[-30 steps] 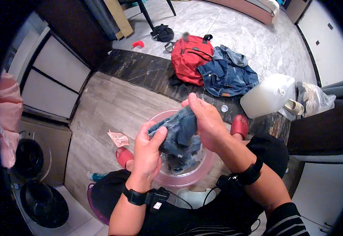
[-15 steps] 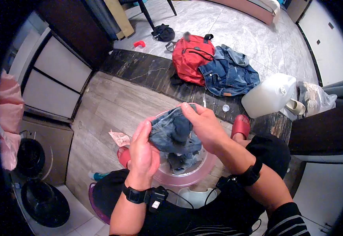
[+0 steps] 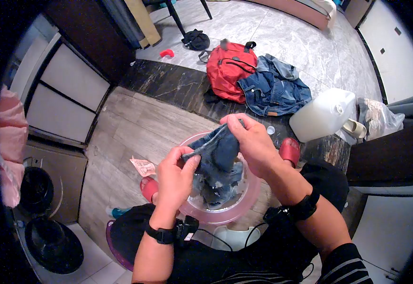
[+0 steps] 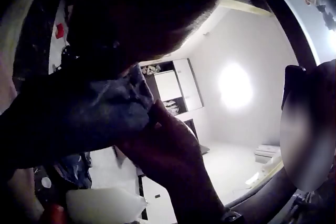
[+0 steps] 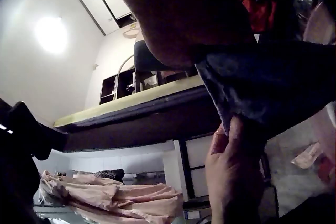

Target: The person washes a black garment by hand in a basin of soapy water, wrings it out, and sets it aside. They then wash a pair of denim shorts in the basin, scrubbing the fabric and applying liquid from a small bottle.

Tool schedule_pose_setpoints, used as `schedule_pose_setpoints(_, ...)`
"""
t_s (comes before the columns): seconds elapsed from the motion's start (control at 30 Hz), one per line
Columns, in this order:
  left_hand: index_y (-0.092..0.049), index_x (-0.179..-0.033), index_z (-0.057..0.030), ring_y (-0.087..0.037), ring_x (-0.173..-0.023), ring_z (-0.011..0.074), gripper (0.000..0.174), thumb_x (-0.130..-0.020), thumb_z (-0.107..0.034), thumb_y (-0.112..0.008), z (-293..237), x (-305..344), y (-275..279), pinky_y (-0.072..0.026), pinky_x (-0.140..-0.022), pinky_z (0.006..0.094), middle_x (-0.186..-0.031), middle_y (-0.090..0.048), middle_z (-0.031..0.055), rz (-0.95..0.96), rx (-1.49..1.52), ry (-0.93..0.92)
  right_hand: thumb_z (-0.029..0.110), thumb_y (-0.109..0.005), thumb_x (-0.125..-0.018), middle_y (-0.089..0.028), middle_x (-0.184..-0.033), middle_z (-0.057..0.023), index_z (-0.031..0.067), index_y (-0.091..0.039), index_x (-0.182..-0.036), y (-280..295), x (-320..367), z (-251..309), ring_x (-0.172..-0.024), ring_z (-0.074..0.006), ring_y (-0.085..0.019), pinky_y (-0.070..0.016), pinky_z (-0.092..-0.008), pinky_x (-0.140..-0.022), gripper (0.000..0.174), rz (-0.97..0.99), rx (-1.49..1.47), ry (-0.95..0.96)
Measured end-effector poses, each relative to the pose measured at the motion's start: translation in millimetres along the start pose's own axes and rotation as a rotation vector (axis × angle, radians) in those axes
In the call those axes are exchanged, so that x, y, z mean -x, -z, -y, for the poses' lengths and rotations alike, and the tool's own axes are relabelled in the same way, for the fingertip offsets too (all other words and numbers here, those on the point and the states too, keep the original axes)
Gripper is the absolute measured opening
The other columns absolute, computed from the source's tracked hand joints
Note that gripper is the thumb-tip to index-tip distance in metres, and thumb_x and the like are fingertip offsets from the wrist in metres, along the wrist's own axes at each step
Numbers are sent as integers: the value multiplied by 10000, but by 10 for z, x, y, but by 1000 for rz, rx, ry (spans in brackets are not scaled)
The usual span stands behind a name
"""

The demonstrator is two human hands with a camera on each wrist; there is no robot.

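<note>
A wet blue denim garment [image 3: 223, 151] hangs between both hands over a pink basin [image 3: 250, 201], its lower part in the basin's water. My left hand [image 3: 174, 180] pinches the garment's left edge between thumb and fingers. Higher up, my right hand [image 3: 254, 144] grips the opposite end of that edge, thumb on top. The stretch between them slants up to the right. From the left wrist, the denim [image 4: 113, 106] appears dark beside the right hand [image 4: 168, 153]. In the right wrist view, the left hand [image 5: 231, 169] holds the edge of the cloth from below.
Beyond the basin, a red backpack [image 3: 230, 71] and a denim jacket [image 3: 277, 90] lie at a dark stone threshold [image 3: 168, 90]. To the right stands a white plastic jug [image 3: 322, 113], near a small white cap [image 3: 270, 130]. A pink packet [image 3: 142, 166] lies on the left floor.
Both hands keep hold of the garment. Since half a second ago the right hand has risen and the left has lowered slightly, so the edge slants more and more of the basin's water shows.
</note>
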State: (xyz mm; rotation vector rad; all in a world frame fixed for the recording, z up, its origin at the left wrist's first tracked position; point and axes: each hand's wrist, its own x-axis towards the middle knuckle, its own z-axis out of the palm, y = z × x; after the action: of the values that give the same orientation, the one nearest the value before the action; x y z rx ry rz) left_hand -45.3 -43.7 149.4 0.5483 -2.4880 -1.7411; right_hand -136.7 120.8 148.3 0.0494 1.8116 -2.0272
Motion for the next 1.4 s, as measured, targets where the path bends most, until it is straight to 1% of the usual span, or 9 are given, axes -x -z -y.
schedule_pose_setpoints(0.2, -564, -916, -19, -545, -810, 82, 92, -849, -27, -627, 1, -3, 5, -463, -738, 237, -871, -600, 2, -85, 168, -109, 182, -633, -817, -637, -929, -104, 72, -631, -1036, 75, 32, 92, -843, -196, -608, -482, -334, -754, 245, 136, 373, 439)
schedule_pose_setpoints(0.33, -558, -938, -19, -527, -788, 68, 108, -860, -40, -629, 4, -18, 55, -448, -702, 222, -876, -588, 5, -134, 151, -127, 156, -668, -764, -569, -859, -143, 118, -623, -949, 157, 104, 198, -839, -357, -594, -488, -426, -727, 194, 231, 838, 618)
schedule_pose_setpoints(0.43, -549, -962, -18, -520, -780, 61, 126, -867, -42, -627, 6, -28, 50, -441, -695, 211, -878, -578, 3, -146, 225, -149, 54, -692, -741, -583, -833, -100, 60, -614, -932, 169, 130, 184, -787, -279, -594, -478, -335, -698, 206, 266, 889, 629)
schedule_pose_setpoints(0.63, -525, -987, -31, -516, -799, 66, 163, -864, -37, -631, -6, -25, 66, -434, -745, 207, -898, -560, -7, -102, 397, -149, 71, -665, -755, -584, -854, -96, 62, -572, -867, 157, 118, 149, -767, -282, -596, -489, -359, -684, 146, 285, 907, 809)
schedule_pose_setpoints(0.73, -530, -995, -61, -552, -839, 101, 188, -844, -28, -637, 44, -45, 72, -460, -786, 242, -931, -582, 15, -63, 518, -112, 63, -636, -767, -578, -850, -117, 71, -557, -899, 138, 154, 162, -754, -282, -593, -484, -340, -660, 154, 204, 993, 695)
schedule_pose_setpoints(0.83, -527, -1045, -71, -587, -872, 139, 234, -842, -26, -633, 59, -45, 73, -487, -810, 278, -959, -605, 42, 23, 687, -56, 130, -615, -787, -603, -826, -122, 89, -547, -934, 106, 125, 188, -734, -295, -612, -496, -393, -644, 167, 159, 929, 393)
schedule_pose_setpoints(1.03, -520, -1145, -33, -622, -899, 178, 273, -889, -85, -599, -57, -35, 45, -504, -837, 315, -1032, -625, 73, 152, 867, 148, 107, -604, -784, -583, -802, -43, 50, -543, -971, 79, -19, 62, -712, -123, -546, -458, -278, -618, 205, 141, 52, 192)
schedule_pose_setpoints(1.17, -519, -1181, 7, -596, -992, 142, 281, -950, -153, -517, -1, -37, -38, -471, -889, 291, -1119, -616, 96, 291, 781, 300, 157, -617, -846, -573, -818, -27, 55, -563, -1016, 2, 37, 30, -767, -103, -541, -454, -251, -683, 205, 111, -253, 13)
schedule_pose_setpoints(1.4, -544, -1054, -15, -587, -945, 130, 199, -962, -179, -478, -50, -21, -121, -461, -865, 287, -1031, -620, 65, 89, 901, 102, 227, -555, -924, -604, -835, -46, 47, -579, -1015, -121, 20, -55, -777, -150, -577, -467, -293, -718, 203, -84, 197, 315)
